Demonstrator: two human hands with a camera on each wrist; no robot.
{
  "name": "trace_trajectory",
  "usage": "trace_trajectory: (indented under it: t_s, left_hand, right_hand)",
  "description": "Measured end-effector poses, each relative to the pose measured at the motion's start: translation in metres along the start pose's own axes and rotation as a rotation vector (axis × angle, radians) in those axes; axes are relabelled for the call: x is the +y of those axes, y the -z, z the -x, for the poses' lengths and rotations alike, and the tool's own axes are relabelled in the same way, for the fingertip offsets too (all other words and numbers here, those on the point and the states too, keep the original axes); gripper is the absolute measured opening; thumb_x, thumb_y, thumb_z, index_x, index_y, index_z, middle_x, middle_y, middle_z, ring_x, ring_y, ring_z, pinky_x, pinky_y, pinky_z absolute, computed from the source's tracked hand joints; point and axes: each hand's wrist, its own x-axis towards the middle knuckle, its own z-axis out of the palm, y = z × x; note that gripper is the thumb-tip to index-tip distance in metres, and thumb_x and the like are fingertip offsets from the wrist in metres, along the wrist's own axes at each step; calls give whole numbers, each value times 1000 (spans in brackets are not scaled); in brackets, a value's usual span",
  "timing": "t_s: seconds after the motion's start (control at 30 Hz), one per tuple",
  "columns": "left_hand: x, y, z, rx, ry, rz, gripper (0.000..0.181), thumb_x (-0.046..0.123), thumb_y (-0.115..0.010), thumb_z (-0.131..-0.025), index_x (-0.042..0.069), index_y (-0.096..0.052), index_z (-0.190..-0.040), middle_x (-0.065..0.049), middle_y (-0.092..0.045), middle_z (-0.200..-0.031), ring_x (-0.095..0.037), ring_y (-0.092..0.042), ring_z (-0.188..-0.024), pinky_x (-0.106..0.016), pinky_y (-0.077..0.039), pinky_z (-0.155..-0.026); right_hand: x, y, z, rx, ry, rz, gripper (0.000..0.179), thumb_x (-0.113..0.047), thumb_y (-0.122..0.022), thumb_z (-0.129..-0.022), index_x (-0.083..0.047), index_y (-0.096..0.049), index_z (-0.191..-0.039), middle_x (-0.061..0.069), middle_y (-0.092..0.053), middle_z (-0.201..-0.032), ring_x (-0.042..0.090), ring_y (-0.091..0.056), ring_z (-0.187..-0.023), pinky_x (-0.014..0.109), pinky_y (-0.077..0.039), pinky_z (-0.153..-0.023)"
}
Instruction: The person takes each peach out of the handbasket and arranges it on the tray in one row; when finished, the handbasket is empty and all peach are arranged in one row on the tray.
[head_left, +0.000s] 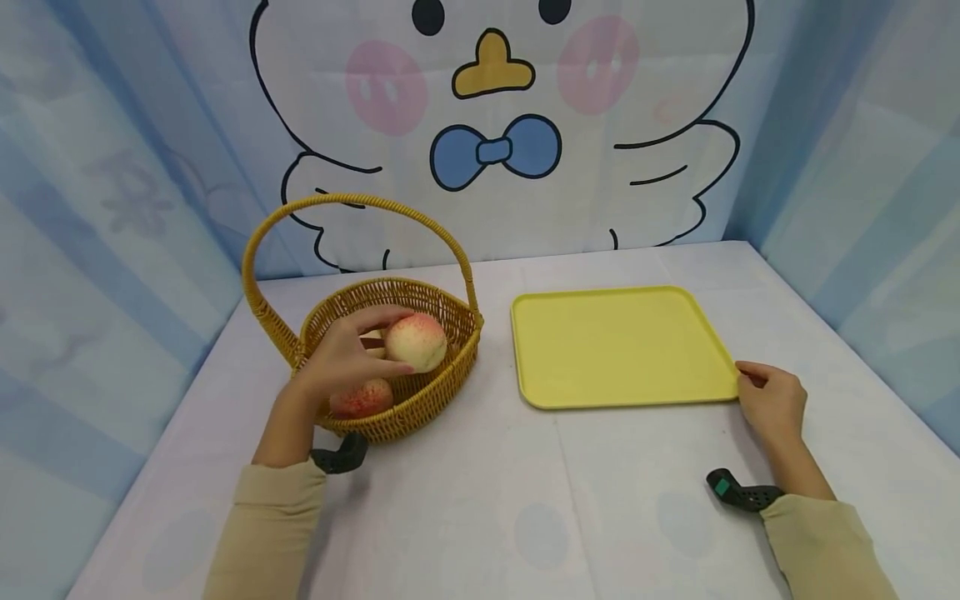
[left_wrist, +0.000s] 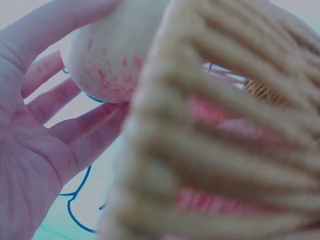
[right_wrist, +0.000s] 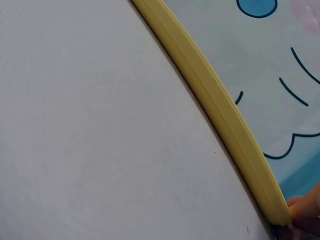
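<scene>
Peach (head_left: 416, 346): pinching it over the basket (head_left: 431, 410) with left hand (head_left: 345, 357) angled rightward, gripping the yellow tray (head_left: 626, 350) by its corner with right hand (head_left: 774, 402). Not quite seeing the peach's whole outline past blurry basket weave in left wrist view.

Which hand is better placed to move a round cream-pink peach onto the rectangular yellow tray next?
Probably the left hand: it holds a peach at the golden wicker basket, while the right hand grips the tray by one corner.

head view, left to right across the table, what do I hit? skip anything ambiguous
Left hand → the peach it holds → yellow tray → right hand. Basket left out: it overlaps the first two.
</scene>
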Motion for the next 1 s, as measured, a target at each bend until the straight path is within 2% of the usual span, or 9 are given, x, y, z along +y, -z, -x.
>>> trace_trajectory:
  t_s: [0.17,0.33,0.43,0.57,0.67,0.83,1.0]
  left_hand:
    - [9,-13,-7,18,-60,86,66,2,-83,-64,7,-56,-124,-5,-51,-126,-21,-51,-109,-41,-47,-84]
    - [42,-34,-11,34,-86,123,66,-5,-80,-65,-2,-52,-125,-12,-50,-126,-25,-51,-111,-40,-47,-86]
    - [48,-48,-17,33,-130,164,64,-3,-80,-66,1,-54,-124,-8,-51,-124,-22,-53,-109,-37,-48,-85]
    - [56,-66,-24,24,-213,169,62,-4,-81,-64,-2,-55,-121,-11,-53,-122,-22,-54,-106,-38,-49,-82]
    - [69,-79,-27,17,-250,142,61,-8,-80,-63,-8,-55,-118,-19,-53,-121,-26,-54,-105,-40,-50,-80]
    - [65,-113,-35,-10,-264,162,60,-7,-81,-62,-9,-56,-116,-21,-54,-119,-28,-53,-107,-34,-51,-78]
    - [38,-151,-48,-31,-229,171,62,0,-83,-62,-3,-57,-118,-15,-55,-121,-26,-52,-110,-30,-51,-77]
  right_hand:
    - [2,2,-1,-12,-16,-4,32,-2,-44,-88,12,-58,-113,29,-58,-103,28,-51,-88,18,-35,-57]
    - [5,2,-2,-26,7,-1,32,-2,-43,-89,12,-57,-115,29,-58,-104,29,-50,-88,19,-35,-57]
    - [7,1,-2,-40,27,-2,33,-2,-42,-90,12,-56,-116,29,-57,-104,30,-50,-88,20,-35,-59]
    - [7,0,-3,-58,32,-7,34,-2,-40,-91,12,-55,-118,30,-56,-107,33,-50,-92,27,-38,-65]
    - [5,-1,-3,-70,24,-9,35,-1,-39,-91,12,-54,-119,31,-54,-110,36,-50,-96,34,-39,-70]
    - [6,-1,-3,-76,21,-5,36,-2,-38,-91,12,-52,-121,31,-53,-112,37,-49,-97,36,-39,-71]
    - [8,-1,-4,-58,39,-14,35,-4,-41,-91,11,-54,-120,29,-55,-109,34,-50,-94,29,-37,-68]
